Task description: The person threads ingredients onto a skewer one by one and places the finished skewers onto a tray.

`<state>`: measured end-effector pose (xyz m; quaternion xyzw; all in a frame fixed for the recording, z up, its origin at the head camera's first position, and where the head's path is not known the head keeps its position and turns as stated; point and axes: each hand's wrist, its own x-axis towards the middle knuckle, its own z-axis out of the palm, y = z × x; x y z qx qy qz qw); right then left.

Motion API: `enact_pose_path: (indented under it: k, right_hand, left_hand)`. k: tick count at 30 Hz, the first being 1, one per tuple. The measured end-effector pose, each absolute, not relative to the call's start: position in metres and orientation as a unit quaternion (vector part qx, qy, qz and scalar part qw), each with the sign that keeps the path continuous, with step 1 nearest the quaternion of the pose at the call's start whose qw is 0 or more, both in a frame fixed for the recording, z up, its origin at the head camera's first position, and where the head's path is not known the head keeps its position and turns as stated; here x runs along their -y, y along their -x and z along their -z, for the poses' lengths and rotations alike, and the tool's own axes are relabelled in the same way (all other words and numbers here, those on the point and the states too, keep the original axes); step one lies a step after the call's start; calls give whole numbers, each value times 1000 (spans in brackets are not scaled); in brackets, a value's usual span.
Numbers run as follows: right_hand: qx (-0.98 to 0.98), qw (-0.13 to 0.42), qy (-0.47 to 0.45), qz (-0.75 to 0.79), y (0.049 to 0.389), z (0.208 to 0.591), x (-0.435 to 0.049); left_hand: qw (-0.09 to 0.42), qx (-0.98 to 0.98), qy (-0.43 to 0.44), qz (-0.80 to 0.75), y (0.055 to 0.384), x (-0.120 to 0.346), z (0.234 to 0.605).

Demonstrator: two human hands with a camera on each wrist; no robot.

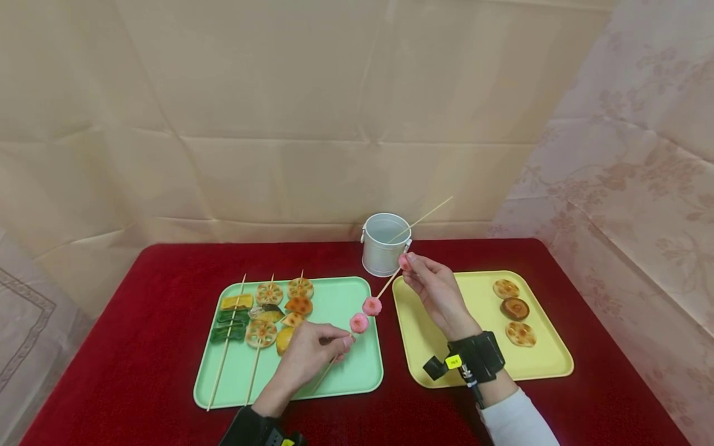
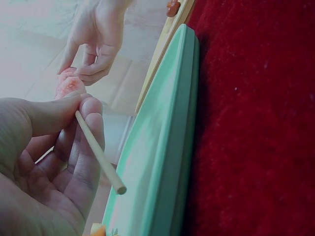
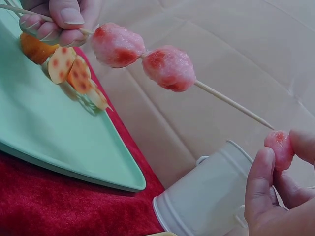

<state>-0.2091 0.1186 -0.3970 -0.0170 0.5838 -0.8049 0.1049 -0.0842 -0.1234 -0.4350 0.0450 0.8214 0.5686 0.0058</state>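
Note:
My left hand [image 1: 312, 353] pinches a thin wooden skewer [image 3: 231, 104] just below two pink meatball-like pieces [image 3: 169, 68] threaded on it. The skewer slants up to the right over the green tray [image 1: 348, 297], its blunt lower end showing in the left wrist view. Between the thumb and fingers of my right hand [image 1: 437, 294] is a third, smaller-looking pink ball [image 3: 279, 149]. In the right wrist view the skewer's pointed end is right at this ball, with a bare stretch of stick between it and the threaded pair.
Three filled skewers lie on the tray's left side, with lotus root slices [image 1: 261, 334] and green vegetable pieces [image 1: 229, 332]. A yellow tray [image 1: 535, 367] at right bears two lotus slices and a mushroom cap [image 1: 515, 308]. Behind stands a white bucket [image 1: 381, 255] holding a bare stick [image 1: 434, 211].

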Motion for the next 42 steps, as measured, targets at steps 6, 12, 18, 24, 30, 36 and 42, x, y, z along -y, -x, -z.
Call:
enact_pose_path:
  k: [6,12,18,24,30,36,42]
  right_hand:
    - [-584,104,18,805,208,395,-118]
    - [-591,100,26,800,207,395,-118]
    - [-623,95,37,776,207,395,-117]
    - [-654,98,30,749,205,392,-115]
    - [-657,99,25,747,204,392,-114]
    - [-690,113,40,714,201,394,-109]
    - [-711,117,43,692,198,397,-101]
  left_hand:
    - [4,-828,-50,-558,84,123,435]
    - [8,-821,-56,-569,84,123,435]
    - [9,-826,-54,-560,84,124,434]
    - [6,-826,-51,-562,83,122,435]
    - [-1,-824,-49,-564,82,118,436]
    - [-16,-825,-43,-563,82,114,436]
    - [-21,-819,-32,-573,82,112,437]
